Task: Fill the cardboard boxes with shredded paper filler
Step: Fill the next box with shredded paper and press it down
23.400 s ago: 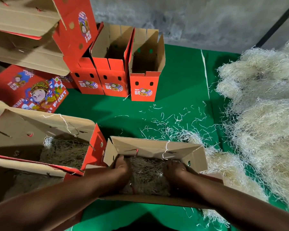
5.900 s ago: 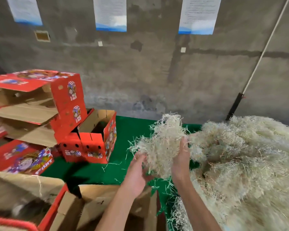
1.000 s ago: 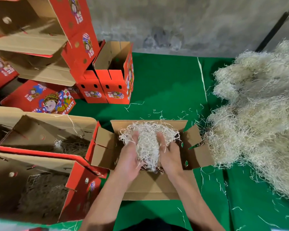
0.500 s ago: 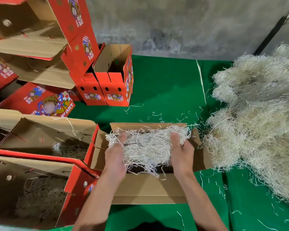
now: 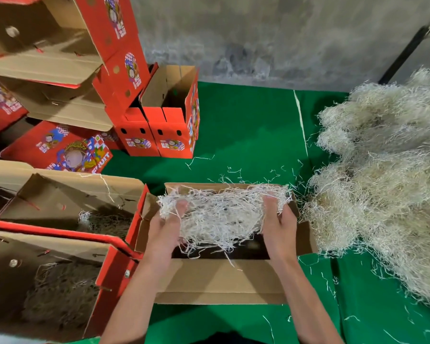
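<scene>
An open cardboard box [image 5: 221, 281] stands on the green cloth right in front of me, flaps spread. A wad of pale shredded paper [image 5: 221, 212] is stretched across its opening. My left hand [image 5: 168, 224] grips the wad's left end and my right hand [image 5: 278, 222] grips its right end, both over the box. The dark inside of the box shows below the paper. A big heap of shredded paper [image 5: 382, 182] lies to the right of the box.
Two open red boxes [image 5: 67, 194] [image 5: 47, 281] with filler inside sit to my left. Two narrow empty red boxes [image 5: 169, 115] stand at the back, beside stacked red boxes [image 5: 60, 45]. A green cloth [image 5: 246, 125] covers the table, with a concrete wall [image 5: 271, 33] behind.
My hands have moved apart, pulling the bunched wad of paper wide across the box opening. A second ago it was a tight clump between them.
</scene>
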Tool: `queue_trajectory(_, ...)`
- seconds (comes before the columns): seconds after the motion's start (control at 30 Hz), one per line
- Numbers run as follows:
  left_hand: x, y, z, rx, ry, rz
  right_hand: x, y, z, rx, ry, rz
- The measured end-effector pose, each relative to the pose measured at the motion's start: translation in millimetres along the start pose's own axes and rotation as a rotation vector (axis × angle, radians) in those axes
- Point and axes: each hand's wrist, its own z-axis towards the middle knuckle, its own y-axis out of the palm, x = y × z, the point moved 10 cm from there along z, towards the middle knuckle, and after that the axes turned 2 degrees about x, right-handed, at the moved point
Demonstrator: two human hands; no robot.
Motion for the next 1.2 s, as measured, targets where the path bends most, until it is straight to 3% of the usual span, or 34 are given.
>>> queue_trajectory(0.13,44,-11,-26,-0.057,0.331,0.715,-6,2,-7,-0.092,0.042,0.072)
queue_trajectory(0.2,61,-15,-43,-0.033,0.419,0.894,-14,5,-14,-0.092,0.057,0.093)
queue_trajectory(0.33,89,-9,-72,-0.233,0.565,0.936,-46,10,-21,-0.123,-0.126,0.054)
queue_trajectory(0.4,110,4,-91,-0.327,0.667,0.699,-58,11,-23,-0.140,-0.212,0.057)
queue_trajectory(0.47,125,24,-98,-0.298,0.727,0.480,-63,19,-24,-0.184,-0.237,0.076)
queue_trajectory(0.6,98,80,-78,-0.292,0.636,0.334,-82,44,-37,-0.260,-0.319,0.067)
queue_trajectory(0.67,93,81,-69,-0.244,0.723,0.304,-81,41,-34,-0.213,-0.350,0.011)
queue_trajectory(0.77,98,40,-38,-0.075,0.743,0.215,-74,8,-18,-0.114,-0.318,0.012)
queue_trajectory(0.87,99,-6,-6,0.044,0.624,0.112,-71,-34,-1,0.018,-0.263,0.073)
queue_trajectory(1.03,56,28,-9,-0.137,0.245,0.154,-54,-12,-5,-0.051,-0.013,0.159)
queue_trajectory(1.1,42,47,-15,-0.215,0.244,0.245,-39,6,-13,-0.121,0.186,0.210)
queue_trajectory(1.2,14,72,-32,-0.425,0.199,0.356,-32,39,-21,-0.286,0.371,0.521)
